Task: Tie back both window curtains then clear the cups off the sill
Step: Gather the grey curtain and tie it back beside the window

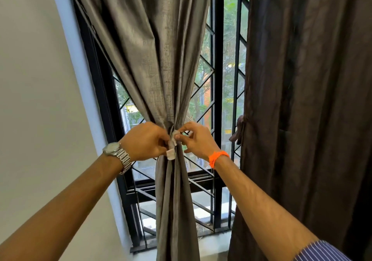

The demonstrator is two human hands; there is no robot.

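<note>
The grey left curtain (pixel 159 59) hangs gathered into a narrow bunch at mid height. A pale grey tieback strap (pixel 172 147) is wrapped round that bunch. My left hand (pixel 145 140), with a metal watch on the wrist, pinches the strap's end from the left. From the right, my right hand (pixel 197 138), with an orange band on the wrist, pinches the strap between thumb and forefinger. The dark brown right curtain (pixel 302 99) hangs at the right, with a brown tie (pixel 238 130) knotted at its left edge. No cups show on the sill (pixel 213 242).
A black window frame with a diagonal metal grille (pixel 213 75) stands behind the curtains. A plain pale wall (pixel 36 99) fills the left side. Trees and buildings show outside through the glass.
</note>
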